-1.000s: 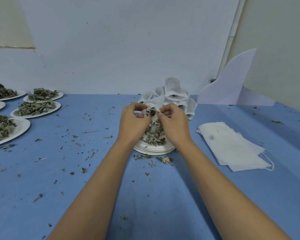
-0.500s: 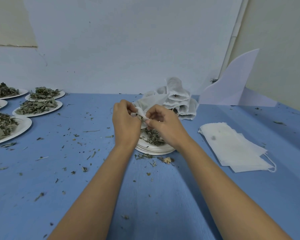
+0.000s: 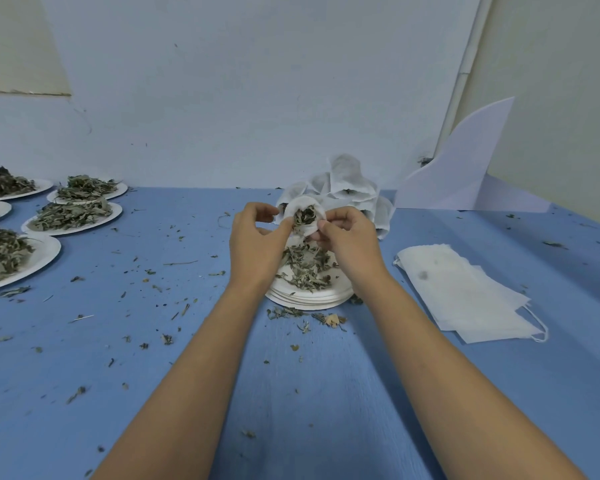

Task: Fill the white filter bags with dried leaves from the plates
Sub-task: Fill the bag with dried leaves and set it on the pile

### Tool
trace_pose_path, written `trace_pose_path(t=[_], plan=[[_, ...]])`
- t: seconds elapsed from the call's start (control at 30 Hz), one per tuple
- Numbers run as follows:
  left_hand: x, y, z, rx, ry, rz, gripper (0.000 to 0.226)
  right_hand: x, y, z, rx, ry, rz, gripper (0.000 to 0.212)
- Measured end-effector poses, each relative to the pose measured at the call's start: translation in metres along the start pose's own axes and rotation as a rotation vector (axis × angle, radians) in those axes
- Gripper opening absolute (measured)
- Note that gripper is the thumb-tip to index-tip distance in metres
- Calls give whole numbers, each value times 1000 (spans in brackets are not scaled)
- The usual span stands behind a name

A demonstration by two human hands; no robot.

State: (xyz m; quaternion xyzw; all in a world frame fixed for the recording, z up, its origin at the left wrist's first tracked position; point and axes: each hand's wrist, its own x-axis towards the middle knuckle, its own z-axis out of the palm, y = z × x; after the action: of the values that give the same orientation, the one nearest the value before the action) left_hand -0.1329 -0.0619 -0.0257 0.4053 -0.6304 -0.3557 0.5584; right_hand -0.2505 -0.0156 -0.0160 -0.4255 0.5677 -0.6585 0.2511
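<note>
Fingers of your left hand (image 3: pixel 257 244) and right hand (image 3: pixel 350 244) are curled, pinching the filter bag (image 3: pixel 300 205) by its rim, mouth spread. The plate (image 3: pixel 305 300) sits directly below the fingers, likely to catch spilled dried leaves (image 3: pixel 305 268).

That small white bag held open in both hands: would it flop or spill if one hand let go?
Probably floppy: the left hand and right hand pinch the rim of the small white fabric filter bag to hold its mouth round. Likely light: thin fabric, dried leaves inside. Tipped, it would probably spill.

Bare left hand (image 3: pixel 257 245) and right hand (image 3: pixel 349 244) on bare forearms (image 3: pixel 194 368).
</note>
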Motion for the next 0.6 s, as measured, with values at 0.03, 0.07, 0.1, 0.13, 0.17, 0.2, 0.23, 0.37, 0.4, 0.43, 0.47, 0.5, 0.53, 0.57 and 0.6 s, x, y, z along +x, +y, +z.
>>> trace_pose_path(t=[0.03,0.07,0.1,0.13,0.17,0.2,0.23,0.37,0.4,0.43,0.47,0.5,0.53,0.57,0.6], plan=[[0,0,0,7,13,-6,15,0,0,0,6,-11,2,18],[-1,0,0,13,29,-11,14,0,0,1,11,-27,0,18],[-1,1,-1,28,47,-11,12,-1,0,1,10,-46,-6,17],[-1,2,-1,54,64,-5,12,-2,-1,1,-3,-68,-16,17],[-1,2,-1,78,79,4,11,-2,-2,1,-32,-85,-28,17],[-1,3,-1,89,89,7,11,-3,-2,2,-69,-89,-42,17],[-1,3,0,84,93,1,10,-3,-2,2,-104,-76,-54,16],[-3,7,0,19,81,-41,15,-6,-1,4,-173,33,-92,15],[-3,8,0,9,84,-40,16,-7,-1,4,-187,43,-131,23],[-3,9,0,-15,92,-43,16,-7,-1,3,-207,37,-181,31],[-4,10,0,-54,100,-52,15,-8,-1,3,-242,14,-232,38],[-4,11,0,-95,104,-62,14,-9,-2,3,-293,-22,-277,42],[-3,11,1,-126,100,-71,12,-9,-2,3,-344,-56,-315,44],[-2,11,1,-144,86,-76,10,-9,-1,4,-376,-77,-347,42],[-2,11,2,-157,59,-80,9,-8,0,5,-384,-83,-365,41]])
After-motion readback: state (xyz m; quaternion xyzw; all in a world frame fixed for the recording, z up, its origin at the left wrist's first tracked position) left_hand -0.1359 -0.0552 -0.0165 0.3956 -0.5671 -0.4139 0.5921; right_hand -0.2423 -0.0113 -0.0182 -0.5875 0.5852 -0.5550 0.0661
